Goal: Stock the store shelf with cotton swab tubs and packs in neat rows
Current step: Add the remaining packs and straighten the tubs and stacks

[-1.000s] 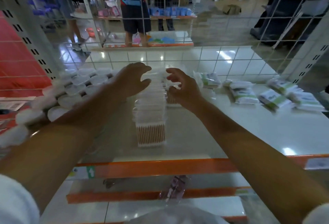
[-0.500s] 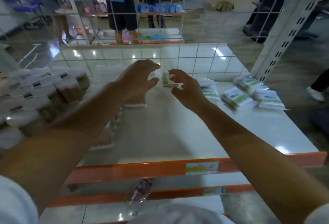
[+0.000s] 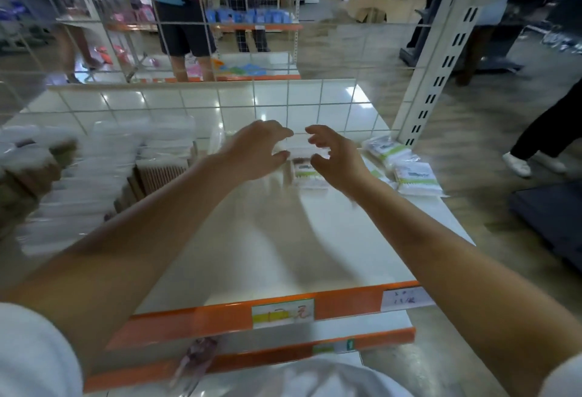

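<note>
Crowding the white shelf's [image 3: 283, 248] left end are blurred clear plastic cotton swab tubs [image 3: 163, 160]. Left hand [image 3: 255, 152] and right hand [image 3: 333, 157] hover with fingers curled and apart, gripping nothing, over a green-labelled swab pack [image 3: 307, 173]. More such packs [image 3: 412, 176] lie rightward.

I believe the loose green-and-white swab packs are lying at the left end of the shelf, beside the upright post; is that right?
Not quite: the head view shows the green-and-white swab packs at the right end of the shelf, beside the upright post. The tubs fill the left.
</note>
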The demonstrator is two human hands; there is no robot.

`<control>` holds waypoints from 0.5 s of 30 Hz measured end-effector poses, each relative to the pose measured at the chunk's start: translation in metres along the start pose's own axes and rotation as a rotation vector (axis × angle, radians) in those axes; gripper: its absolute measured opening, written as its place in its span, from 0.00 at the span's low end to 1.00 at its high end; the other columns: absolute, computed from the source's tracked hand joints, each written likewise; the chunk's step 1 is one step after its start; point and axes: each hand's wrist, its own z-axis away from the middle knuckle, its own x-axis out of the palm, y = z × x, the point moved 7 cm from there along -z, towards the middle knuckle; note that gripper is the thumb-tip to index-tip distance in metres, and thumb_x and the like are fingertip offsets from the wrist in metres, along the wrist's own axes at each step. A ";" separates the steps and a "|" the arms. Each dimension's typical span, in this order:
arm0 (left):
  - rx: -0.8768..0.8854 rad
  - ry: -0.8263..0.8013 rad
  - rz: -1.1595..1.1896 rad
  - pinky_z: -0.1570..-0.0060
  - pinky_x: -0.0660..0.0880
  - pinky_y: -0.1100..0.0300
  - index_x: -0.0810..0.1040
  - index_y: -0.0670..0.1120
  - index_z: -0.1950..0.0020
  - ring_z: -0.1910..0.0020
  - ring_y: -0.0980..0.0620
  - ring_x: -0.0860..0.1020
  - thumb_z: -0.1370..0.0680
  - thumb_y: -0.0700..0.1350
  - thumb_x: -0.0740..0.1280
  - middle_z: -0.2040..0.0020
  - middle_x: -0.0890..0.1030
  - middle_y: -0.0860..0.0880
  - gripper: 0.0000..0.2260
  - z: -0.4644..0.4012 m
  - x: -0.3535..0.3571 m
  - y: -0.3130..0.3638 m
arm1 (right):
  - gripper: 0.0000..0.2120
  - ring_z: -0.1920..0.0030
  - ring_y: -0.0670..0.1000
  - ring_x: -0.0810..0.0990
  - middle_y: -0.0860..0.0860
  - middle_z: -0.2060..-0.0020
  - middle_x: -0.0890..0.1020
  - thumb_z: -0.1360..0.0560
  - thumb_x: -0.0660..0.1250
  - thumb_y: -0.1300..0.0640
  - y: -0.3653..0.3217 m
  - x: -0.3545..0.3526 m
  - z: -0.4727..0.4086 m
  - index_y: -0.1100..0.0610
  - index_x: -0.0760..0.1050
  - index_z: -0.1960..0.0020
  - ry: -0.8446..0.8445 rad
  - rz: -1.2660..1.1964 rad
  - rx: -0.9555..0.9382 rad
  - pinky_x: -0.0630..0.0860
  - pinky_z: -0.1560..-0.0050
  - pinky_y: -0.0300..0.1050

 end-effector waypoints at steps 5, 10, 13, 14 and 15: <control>-0.032 -0.069 -0.027 0.41 0.70 0.47 0.71 0.46 0.32 0.38 0.45 0.72 0.24 0.47 0.65 0.35 0.74 0.46 0.21 -0.016 0.025 0.000 | 0.24 0.40 0.53 0.74 0.55 0.40 0.76 0.28 0.62 0.66 0.013 -0.010 -0.016 0.56 0.68 0.32 -0.021 0.131 0.007 0.67 0.47 0.38; -0.054 -0.143 -0.145 0.40 0.70 0.49 0.66 0.48 0.28 0.35 0.46 0.69 0.23 0.48 0.63 0.33 0.71 0.48 0.22 -0.030 0.035 -0.003 | 0.27 0.35 0.54 0.69 0.56 0.35 0.72 0.27 0.62 0.65 0.015 0.000 -0.035 0.56 0.63 0.29 -0.149 0.383 -0.016 0.65 0.40 0.42; -0.060 -0.161 -0.208 0.42 0.71 0.51 0.66 0.49 0.29 0.36 0.47 0.70 0.23 0.49 0.63 0.35 0.72 0.48 0.22 -0.034 0.038 -0.003 | 0.28 0.36 0.57 0.68 0.57 0.35 0.70 0.27 0.63 0.62 0.020 0.014 -0.045 0.55 0.61 0.28 -0.224 0.540 -0.034 0.68 0.38 0.48; -0.068 -0.169 -0.236 0.44 0.71 0.51 0.66 0.50 0.30 0.37 0.47 0.71 0.23 0.49 0.63 0.36 0.73 0.48 0.22 -0.034 0.039 -0.003 | 0.28 0.36 0.57 0.68 0.56 0.36 0.70 0.27 0.63 0.61 0.023 0.019 -0.047 0.54 0.61 0.29 -0.237 0.587 -0.044 0.68 0.37 0.50; -0.074 -0.178 -0.273 0.46 0.71 0.52 0.67 0.50 0.31 0.38 0.47 0.71 0.23 0.48 0.63 0.37 0.73 0.48 0.20 -0.034 0.039 -0.003 | 0.27 0.36 0.57 0.68 0.56 0.36 0.70 0.27 0.63 0.60 0.026 0.024 -0.049 0.54 0.62 0.29 -0.246 0.622 -0.053 0.68 0.37 0.52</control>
